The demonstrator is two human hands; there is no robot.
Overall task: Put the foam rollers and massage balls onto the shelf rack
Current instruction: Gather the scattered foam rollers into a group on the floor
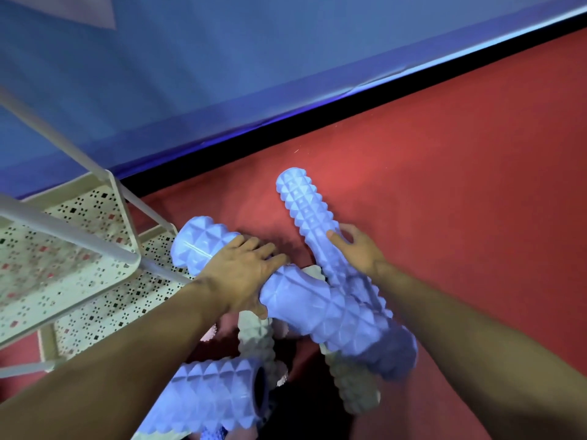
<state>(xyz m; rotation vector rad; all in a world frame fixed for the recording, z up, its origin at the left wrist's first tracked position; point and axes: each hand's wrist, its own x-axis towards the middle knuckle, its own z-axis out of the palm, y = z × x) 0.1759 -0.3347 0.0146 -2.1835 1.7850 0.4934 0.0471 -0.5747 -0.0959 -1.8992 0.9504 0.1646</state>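
Left hand: the left hand (244,265) lies palm down at frame centre, forearm entering from the lower left; fingers curl over the thick roller (305,300) and the thumb wraps its near side.
Right hand: the right hand (357,249) reaches in from the lower right, thumb and fingers gripping the spiky roller (314,223) at mid-length.
Thick roller: blue, running from centre left down to lower right, crossing over the spiky roller's lower end.
Spiky roller: blue, slim, slanting up towards frame centre above the red floor (460,173).
Pile: a short roller (216,395) and grey rollers (257,341) lie at bottom centre.
Rack: the rack (63,249), white and perforated, stands at left, just beside the thick roller's end.
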